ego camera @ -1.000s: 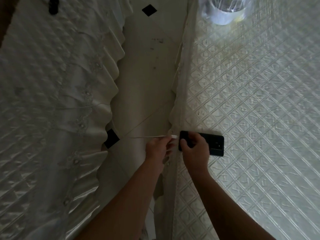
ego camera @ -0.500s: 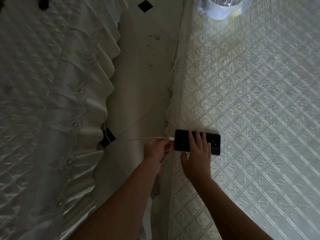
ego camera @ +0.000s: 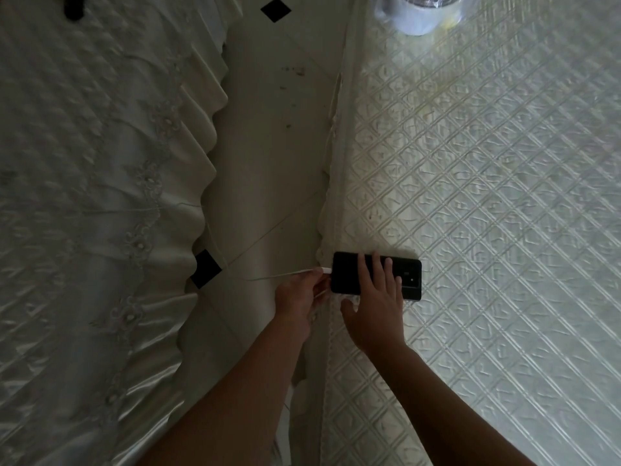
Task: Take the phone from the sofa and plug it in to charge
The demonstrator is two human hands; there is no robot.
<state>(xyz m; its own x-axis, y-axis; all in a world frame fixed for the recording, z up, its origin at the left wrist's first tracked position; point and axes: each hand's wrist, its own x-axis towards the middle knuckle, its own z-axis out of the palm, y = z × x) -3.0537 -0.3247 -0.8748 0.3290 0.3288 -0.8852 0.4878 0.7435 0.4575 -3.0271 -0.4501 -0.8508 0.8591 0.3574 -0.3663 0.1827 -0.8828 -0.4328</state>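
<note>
A black phone [ego camera: 408, 275] lies flat, back up, at the left edge of a table covered in embossed white cloth [ego camera: 487, 196]. My right hand [ego camera: 376, 304] rests flat on the phone's middle, fingers spread across it. My left hand [ego camera: 297, 295] pinches the white plug of a thin white charging cable [ego camera: 279, 275] right at the phone's left end. The plug touches the phone's edge; whether it is fully seated I cannot tell. The cable trails left over the floor gap.
A sofa draped in shiny ruffled white fabric [ego camera: 100, 213] fills the left side. A narrow strip of pale tiled floor [ego camera: 268, 146] with black diamond insets runs between sofa and table. A clear glass vessel [ego camera: 420, 11] stands at the table's far end. A dark object [ego camera: 74, 6] lies on the sofa top left.
My right hand went from gripping the phone's left end to lying flat on its middle. The left hand brought the cable plug up to the phone's left edge.
</note>
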